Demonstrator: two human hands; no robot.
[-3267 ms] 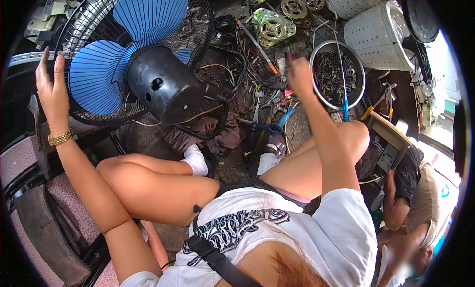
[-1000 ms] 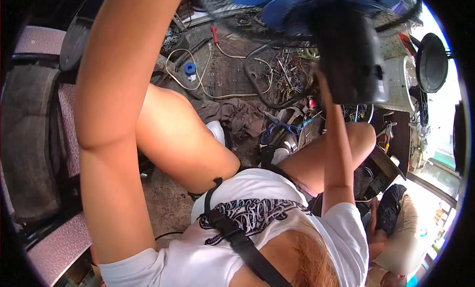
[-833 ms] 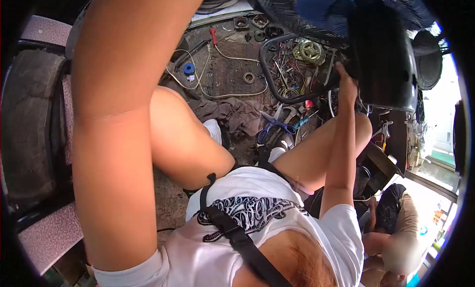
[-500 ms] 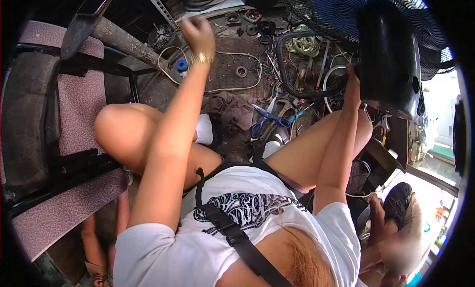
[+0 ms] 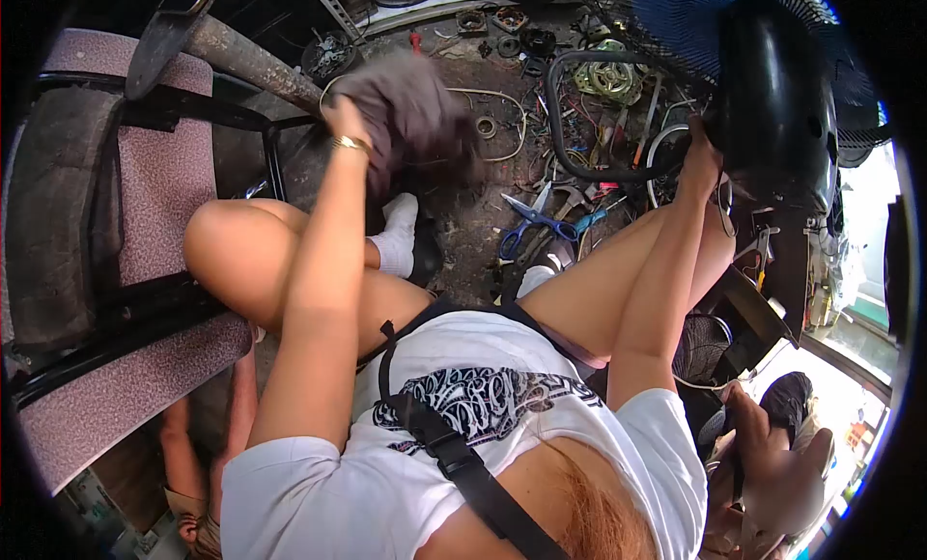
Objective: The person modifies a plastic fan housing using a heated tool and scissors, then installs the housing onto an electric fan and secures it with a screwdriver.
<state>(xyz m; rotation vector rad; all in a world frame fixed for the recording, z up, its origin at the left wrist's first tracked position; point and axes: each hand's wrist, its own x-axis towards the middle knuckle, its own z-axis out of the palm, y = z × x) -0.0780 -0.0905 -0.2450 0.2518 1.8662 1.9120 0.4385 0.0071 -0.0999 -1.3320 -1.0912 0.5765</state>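
My left hand (image 5: 345,118) is closed on a dark brownish cloth (image 5: 410,111), which hangs raised and blurred above the floor. My right hand (image 5: 702,157) is against the left side of an electric fan (image 5: 777,106) with a black motor housing and blue blades, gripping it there. Its fingertips are partly hidden by the housing. Below the cloth, near my feet, blue-handled scissors (image 5: 537,222) lie with their blades apart. A roll of tape (image 5: 486,127) sits on the floor just right of the cloth.
A black tubular frame (image 5: 560,126) and scattered wires and tools cover the floor ahead. At left stands a pink speckled chair (image 5: 164,183), with a metal pole (image 5: 251,63) behind it. Another person (image 5: 763,434) is at lower right; someone's arms (image 5: 241,406) show at lower left.
My left hand has taken hold of the cloth, lifting it off the floor. My right hand stays at the fan, and the whole view has shifted slightly.
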